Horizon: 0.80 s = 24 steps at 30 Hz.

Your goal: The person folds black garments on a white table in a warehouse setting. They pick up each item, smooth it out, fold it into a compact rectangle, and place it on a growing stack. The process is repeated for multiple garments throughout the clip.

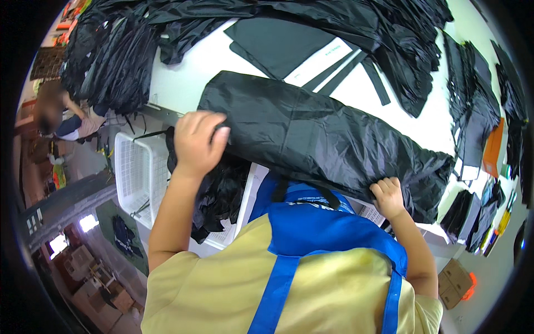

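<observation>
A long piece of black, shiny, creased fabric lies folded across the table's near edge, in front of my body. At its left end is my left hand, its fingers curled over the corner and the thumb a little apart from them, the cloth between. My right hand grips the near edge of the same fabric toward its right end, with fingers bent round it. The undersides of the fabric and the fingertips of my right hand are hidden.
Flat dark panels and straps lie on the white table. Black fabric heaps cover its far side. White plastic baskets stand below at the left, one with black cloth. A person sits far left.
</observation>
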Available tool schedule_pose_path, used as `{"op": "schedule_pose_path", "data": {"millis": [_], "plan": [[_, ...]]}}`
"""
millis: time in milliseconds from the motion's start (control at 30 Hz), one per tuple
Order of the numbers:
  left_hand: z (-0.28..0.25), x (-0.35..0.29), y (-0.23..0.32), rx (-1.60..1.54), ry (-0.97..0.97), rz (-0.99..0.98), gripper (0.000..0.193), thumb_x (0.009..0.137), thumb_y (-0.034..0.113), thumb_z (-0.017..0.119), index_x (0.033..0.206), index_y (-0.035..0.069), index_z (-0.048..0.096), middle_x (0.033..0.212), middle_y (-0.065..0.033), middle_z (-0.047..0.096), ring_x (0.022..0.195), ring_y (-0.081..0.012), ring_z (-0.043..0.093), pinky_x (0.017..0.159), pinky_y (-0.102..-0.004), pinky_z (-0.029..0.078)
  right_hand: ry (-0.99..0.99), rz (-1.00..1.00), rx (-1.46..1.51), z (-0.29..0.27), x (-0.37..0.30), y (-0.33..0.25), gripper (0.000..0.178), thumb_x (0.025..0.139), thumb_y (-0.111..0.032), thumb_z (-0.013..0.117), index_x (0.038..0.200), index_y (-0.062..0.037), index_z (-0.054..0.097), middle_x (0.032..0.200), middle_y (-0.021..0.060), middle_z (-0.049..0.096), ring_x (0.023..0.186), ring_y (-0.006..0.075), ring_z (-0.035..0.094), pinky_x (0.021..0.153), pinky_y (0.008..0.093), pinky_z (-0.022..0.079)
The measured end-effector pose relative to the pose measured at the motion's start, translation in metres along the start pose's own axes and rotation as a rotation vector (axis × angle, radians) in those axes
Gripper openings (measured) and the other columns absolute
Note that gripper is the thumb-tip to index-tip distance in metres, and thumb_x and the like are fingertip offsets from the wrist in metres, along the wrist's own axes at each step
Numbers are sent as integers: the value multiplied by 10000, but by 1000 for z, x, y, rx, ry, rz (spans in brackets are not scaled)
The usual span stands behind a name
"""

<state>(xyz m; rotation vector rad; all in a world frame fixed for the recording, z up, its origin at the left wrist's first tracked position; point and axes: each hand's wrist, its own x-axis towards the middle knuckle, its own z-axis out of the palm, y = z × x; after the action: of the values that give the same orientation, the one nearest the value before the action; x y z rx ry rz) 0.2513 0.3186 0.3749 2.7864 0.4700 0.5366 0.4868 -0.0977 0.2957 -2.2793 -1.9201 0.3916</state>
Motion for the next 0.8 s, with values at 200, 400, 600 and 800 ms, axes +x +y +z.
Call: {"op": "schedule_pose_path", "data": {"millis": [200, 400, 600, 800], "plan": [[109, -25, -5, 214, -338, -17, 690, 804, 467, 619, 1415, 263, 373, 1527, -177, 143, 1385, -438, 137, 1088, -608, 104, -76, 69, 228, -36, 4, 18, 361, 599, -61, 648, 950, -94, 568, 902, 89, 585, 920, 293, 563, 852, 390, 405], [126, -29, -10, 235, -271, 28, 717, 801, 467, 628, 1427, 276, 334, 1523, -175, 142, 1374, -450, 152, 1082, -618, 107, 240, 439, -341, -85, -44, 153, 431, 587, 73, 548, 988, -83, 579, 1040, 100, 609, 1026, 341, 550, 899, 446, 415], [139, -21, -1, 215, -259, 45, 715, 807, 481, 620, 1427, 268, 334, 1519, -180, 147, 1377, -429, 163, 1082, -608, 131, 311, 515, -282, -56, -66, 233, 219, 662, 93, 485, 834, -38, 514, 817, 157, 537, 851, 379, 521, 732, 454, 423], [161, -5, 17, 228, -246, 79, 740, 794, 498, 633, 1427, 275, 324, 1515, -195, 129, 1377, -449, 135, 1076, -628, 110, -292, 1071, -280, -93, -28, 194, 501, 692, -4, 597, 1175, -90, 501, 1434, 135, 361, 1334, 355, 313, 1064, 564, 233]]}}
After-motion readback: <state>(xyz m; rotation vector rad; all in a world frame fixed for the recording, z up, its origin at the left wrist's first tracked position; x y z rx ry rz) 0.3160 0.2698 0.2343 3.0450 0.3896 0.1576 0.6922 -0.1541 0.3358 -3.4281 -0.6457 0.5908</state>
